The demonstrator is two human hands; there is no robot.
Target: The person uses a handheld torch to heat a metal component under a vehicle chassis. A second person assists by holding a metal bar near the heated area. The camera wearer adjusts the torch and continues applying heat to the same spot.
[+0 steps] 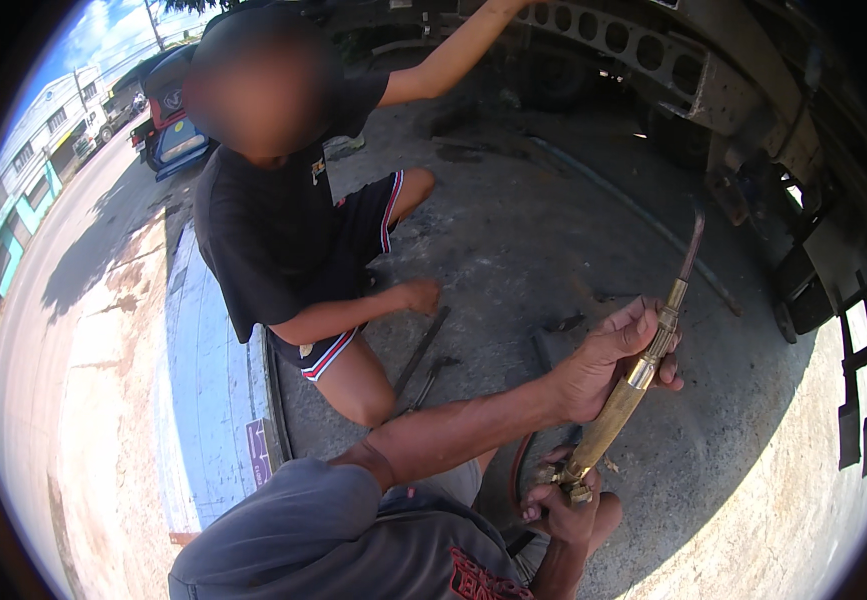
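Note:
A brass gas torch (613,425) with a thin, dark, bent tip slants up and to the right in front of me. My left hand (608,365) is wrapped round its upper part, just below the tip tube, with the thumb lying along the ribbed collar. Lower down, my right hand (561,512) has its fingers closed about the valve end of the torch, at the knobs. A reddish hose (519,470) curves near that end; where it joins is hidden.
Another person in a black shirt (273,235) crouches ahead on the left, one arm raised to a vehicle's perforated steel frame (633,40). A long pipe (643,215), a flat bar (421,352) and a hammer-like tool (433,380) lie on the concrete. A pale blue panel (218,400) stands left.

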